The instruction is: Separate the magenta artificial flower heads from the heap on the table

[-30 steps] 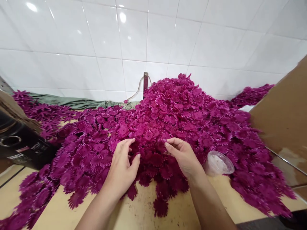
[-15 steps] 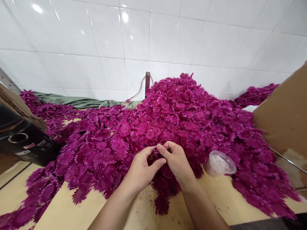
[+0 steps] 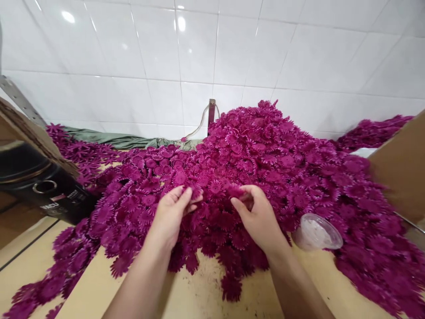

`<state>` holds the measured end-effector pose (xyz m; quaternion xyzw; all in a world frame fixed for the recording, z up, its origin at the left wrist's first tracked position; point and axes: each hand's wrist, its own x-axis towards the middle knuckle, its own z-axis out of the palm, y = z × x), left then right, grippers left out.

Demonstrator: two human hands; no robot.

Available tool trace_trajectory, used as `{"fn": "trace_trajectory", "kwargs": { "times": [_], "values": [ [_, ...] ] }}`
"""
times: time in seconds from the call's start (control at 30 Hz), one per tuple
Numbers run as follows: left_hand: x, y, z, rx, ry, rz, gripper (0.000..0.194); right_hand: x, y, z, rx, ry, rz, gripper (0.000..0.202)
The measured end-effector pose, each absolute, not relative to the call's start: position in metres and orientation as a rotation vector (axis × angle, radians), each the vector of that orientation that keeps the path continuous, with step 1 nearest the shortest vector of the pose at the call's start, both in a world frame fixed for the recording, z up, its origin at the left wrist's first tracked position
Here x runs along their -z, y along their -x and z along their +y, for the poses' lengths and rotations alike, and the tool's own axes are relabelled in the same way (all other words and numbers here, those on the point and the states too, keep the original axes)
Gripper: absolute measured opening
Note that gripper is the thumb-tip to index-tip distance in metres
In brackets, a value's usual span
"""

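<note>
My left hand [image 3: 174, 210] is closed on a magenta flower piece [image 3: 196, 192], pinched between thumb and fingers. To its right, my right hand [image 3: 257, 212] pinches another magenta flower piece [image 3: 236, 191] by its edge. The two hands are apart, both over the front of a large heap of magenta flower pieces [image 3: 262, 153]. These pieces are round and flat with fringed, paler edges. Parts of the held pieces blend into the heap behind them, so their outlines are hard to make out.
A clear plastic cup [image 3: 318, 232] with whitish contents leans at the right. To the left stands a black canister [image 3: 49, 188] beside cardboard [image 3: 33, 133]. Another cardboard panel [image 3: 398, 173] rises at the right. Behind is a white tiled wall [image 3: 195, 48] with green cloth [image 3: 113, 137] along its base.
My hands were together at the centre and have drawn apart, left hand leftward and right hand rightward, each with a flower piece. The whole view has shifted slightly.
</note>
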<state>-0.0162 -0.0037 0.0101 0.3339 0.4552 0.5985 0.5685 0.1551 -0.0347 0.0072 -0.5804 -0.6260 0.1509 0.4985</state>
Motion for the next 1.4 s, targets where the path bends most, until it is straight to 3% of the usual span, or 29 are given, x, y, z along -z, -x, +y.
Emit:
{"fn": "trace_trajectory", "kwargs": {
  "times": [0.1,0.43,0.83,1.03,1.4],
  "values": [
    [0.000,0.005,-0.012,-1.321,-0.929,1.076,0.022,-0.006,-0.162,-0.022,-0.163,1.485,-1.525,0.037],
    [0.011,-0.009,-0.018,-1.248,-1.036,1.121,0.038,-0.009,-0.123,-0.029,-0.938,1.283,-1.600,0.010],
    [-0.002,-0.001,-0.022,-1.264,-1.294,1.249,0.003,-0.004,-0.131,-0.031,-0.850,1.250,-1.466,0.007],
    [0.007,-0.003,-0.026,-1.297,-1.483,1.353,0.024,0.001,-0.129,-0.039,-1.221,1.267,-1.415,0.034],
    [0.004,-0.002,-0.034,-1.125,-1.186,1.069,0.032,0.004,-0.129,-0.036,-0.686,1.374,-1.615,0.005]
  ]
}}
